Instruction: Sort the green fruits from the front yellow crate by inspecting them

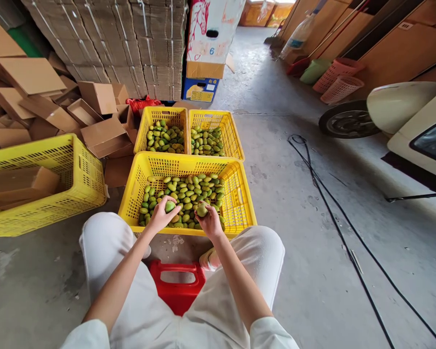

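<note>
My left hand [162, 213] is closed around a green mango [170, 206], fingers curled over its far side. Another mango [202, 210], duller and yellowish green, is gripped in my right hand [211, 222]. Both hands are above the near part of a large yellow crate [242, 213] between my knees. Many small green and yellow-green mangoes [189, 194] lie loose inside it. Just behind stand two smaller yellow crates, a left one [142, 127] and a right one [234, 135], each partly filled with similar mangoes.
Beneath me is a red plastic stool [178, 295]. A yellow crate [89, 179] holding cardboard stands at left, near piled open boxes [32, 77]. Flattened cardboard stacks [131, 48] rise behind. At right, black cables [334, 208] cross the floor near a white vehicle [414, 116].
</note>
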The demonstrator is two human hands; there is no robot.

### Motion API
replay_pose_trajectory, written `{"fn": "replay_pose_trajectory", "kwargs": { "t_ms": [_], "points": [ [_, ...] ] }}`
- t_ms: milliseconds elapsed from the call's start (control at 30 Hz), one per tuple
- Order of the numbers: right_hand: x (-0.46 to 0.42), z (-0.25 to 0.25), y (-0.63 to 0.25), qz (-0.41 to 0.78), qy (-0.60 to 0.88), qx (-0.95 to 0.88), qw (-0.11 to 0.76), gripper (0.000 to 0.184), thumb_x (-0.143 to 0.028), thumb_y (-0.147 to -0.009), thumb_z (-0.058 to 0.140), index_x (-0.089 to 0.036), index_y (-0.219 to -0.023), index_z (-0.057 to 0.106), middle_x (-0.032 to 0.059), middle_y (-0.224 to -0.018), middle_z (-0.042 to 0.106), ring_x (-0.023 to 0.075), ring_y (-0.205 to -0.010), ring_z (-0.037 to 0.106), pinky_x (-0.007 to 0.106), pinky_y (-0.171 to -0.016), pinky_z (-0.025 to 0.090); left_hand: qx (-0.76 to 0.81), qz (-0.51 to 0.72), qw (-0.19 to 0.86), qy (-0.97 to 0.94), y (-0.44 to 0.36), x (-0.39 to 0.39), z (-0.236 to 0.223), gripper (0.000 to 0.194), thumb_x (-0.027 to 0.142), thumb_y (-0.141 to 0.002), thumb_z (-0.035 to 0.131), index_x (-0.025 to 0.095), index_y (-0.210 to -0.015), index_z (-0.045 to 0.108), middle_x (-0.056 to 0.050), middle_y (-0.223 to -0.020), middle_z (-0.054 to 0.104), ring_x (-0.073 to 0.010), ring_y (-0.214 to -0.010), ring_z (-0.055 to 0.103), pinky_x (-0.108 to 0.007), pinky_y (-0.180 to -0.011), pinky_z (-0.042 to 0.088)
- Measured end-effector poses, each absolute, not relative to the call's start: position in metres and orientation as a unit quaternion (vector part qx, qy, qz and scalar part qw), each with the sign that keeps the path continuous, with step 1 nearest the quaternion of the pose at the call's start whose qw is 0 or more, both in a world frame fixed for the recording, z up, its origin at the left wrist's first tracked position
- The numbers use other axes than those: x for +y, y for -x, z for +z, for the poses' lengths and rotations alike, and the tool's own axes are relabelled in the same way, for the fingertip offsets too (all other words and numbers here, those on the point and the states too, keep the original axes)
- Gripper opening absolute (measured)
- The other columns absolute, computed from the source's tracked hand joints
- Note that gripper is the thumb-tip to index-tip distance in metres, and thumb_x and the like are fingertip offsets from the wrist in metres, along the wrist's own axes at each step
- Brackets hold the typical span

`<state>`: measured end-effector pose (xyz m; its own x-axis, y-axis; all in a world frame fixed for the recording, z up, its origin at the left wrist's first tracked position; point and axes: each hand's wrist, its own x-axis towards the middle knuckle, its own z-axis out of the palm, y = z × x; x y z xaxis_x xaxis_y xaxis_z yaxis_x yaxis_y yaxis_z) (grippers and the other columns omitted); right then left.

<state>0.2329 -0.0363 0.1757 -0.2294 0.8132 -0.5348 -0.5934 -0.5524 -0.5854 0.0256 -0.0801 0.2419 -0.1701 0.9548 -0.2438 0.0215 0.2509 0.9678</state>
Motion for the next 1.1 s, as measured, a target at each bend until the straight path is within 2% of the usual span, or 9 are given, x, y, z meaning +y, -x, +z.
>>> {"fn": "replay_pose_trajectory", "kwargs": {
  "t_ms": [167,333,400,467,533,667,767,900,1100],
  "points": [
    [-0.032,0.174,-0.236,0.774,0.401,-0.108,0.478,0.031,-0.027,-0.062,0.072,-0.027,-0.092,0.064,0.0025,-0.100,0.077,0.0227,-0.088,0.072,0.033,-0.066,0.058,0.582,0.481,0.582,-0.301,-0.023,-0.076,0.245,0.020,0.034,-0.090,0.071,0.022,-0.106,0.070,-0.008,-0.107,0.069,-0.0215,-0.087,0.067,-0.030,-0.071,0.053],
    [-0.037,0.180,-0.231,0.761,0.439,-0.120,0.462,0.041,-0.022,-0.057,0.089,-0.027,-0.088,0.062,-0.0036,-0.083,0.069,0.0163,-0.077,0.067,0.024,-0.059,0.052,0.580,0.501,0.574,-0.288,-0.023,-0.075,0.241,0.035,0.027,-0.074,0.090,0.022,-0.106,0.076,-0.009,-0.122,0.072,-0.0222,-0.108,0.068,-0.027,-0.085,0.055],
    [-0.039,0.182,-0.230,0.768,0.439,-0.127,0.449,0.045,-0.019,-0.053,0.092,-0.026,-0.086,0.061,-0.0040,-0.079,0.066,0.0136,-0.068,0.062,0.019,-0.049,0.041,0.598,0.504,0.562,-0.270,-0.023,-0.075,0.238,0.036,0.022,-0.067,0.095,0.021,-0.098,0.077,-0.008,-0.116,0.073,-0.0206,-0.107,0.068,-0.025,-0.085,0.055],
    [-0.041,0.185,-0.230,0.776,0.436,-0.135,0.436,0.046,-0.020,-0.053,0.093,-0.025,-0.086,0.061,-0.0020,-0.083,0.069,0.0112,-0.059,0.055,0.017,-0.043,0.028,0.612,0.491,0.573,-0.236,-0.025,-0.076,0.234,0.035,0.023,-0.064,0.097,0.019,-0.090,0.073,-0.005,-0.098,0.072,-0.0181,-0.093,0.069,-0.026,-0.078,0.056],
    [-0.041,0.187,-0.230,0.780,0.434,-0.142,0.428,0.044,-0.023,-0.055,0.094,-0.024,-0.088,0.064,-0.0004,-0.088,0.072,0.0092,-0.055,0.050,0.018,-0.041,0.025,0.614,0.475,0.595,-0.209,-0.028,-0.078,0.230,0.039,0.028,-0.063,0.098,0.019,-0.085,0.067,-0.002,-0.086,0.067,-0.0163,-0.077,0.068,-0.027,-0.068,0.057],
    [-0.038,0.187,-0.232,0.782,0.434,-0.148,0.422,0.034,-0.033,-0.066,0.089,-0.023,-0.093,0.072,-0.0002,-0.088,0.072,0.0102,-0.059,0.055,0.020,-0.046,0.040,0.598,0.465,0.622,-0.196,-0.033,-0.079,0.224,0.046,0.036,-0.067,0.095,0.020,-0.088,0.058,0.000,-0.078,0.066,-0.0107,-0.054,0.059,-0.022,-0.047,0.043],
    [-0.036,0.184,-0.232,0.798,0.406,-0.144,0.420,0.029,-0.032,-0.066,0.081,-0.024,-0.092,0.071,0.0010,-0.086,0.071,0.0160,-0.072,0.064,0.023,-0.054,0.050,0.575,0.472,0.642,-0.185,-0.032,-0.077,0.223,0.040,0.049,-0.081,0.080,0.023,-0.090,0.050,0.002,-0.073,0.062,-0.0091,-0.046,0.050,-0.020,-0.041,0.026],
    [-0.037,0.179,-0.229,0.773,0.421,-0.140,0.454,0.034,-0.031,-0.062,0.084,-0.025,-0.091,0.067,-0.0001,-0.086,0.069,0.0181,-0.080,0.067,0.024,-0.059,0.051,0.550,0.484,0.657,-0.176,-0.027,-0.076,0.224,0.034,0.045,-0.083,0.069,0.026,-0.091,0.042,0.001,-0.077,0.064,-0.0132,-0.053,0.058,-0.021,-0.045,0.032],
    [-0.035,0.180,-0.231,0.734,0.452,-0.143,0.487,0.050,-0.057,-0.064,0.092,-0.024,-0.074,0.056,-0.0084,-0.058,0.046,0.0064,-0.046,0.032,0.019,-0.038,0.028,0.537,0.462,0.682,-0.181,-0.031,-0.079,0.229,0.041,0.032,-0.068,0.091,0.018,-0.098,0.067,-0.003,-0.082,0.067,-0.0134,-0.061,0.062,-0.023,-0.051,0.036]
  ]
}}
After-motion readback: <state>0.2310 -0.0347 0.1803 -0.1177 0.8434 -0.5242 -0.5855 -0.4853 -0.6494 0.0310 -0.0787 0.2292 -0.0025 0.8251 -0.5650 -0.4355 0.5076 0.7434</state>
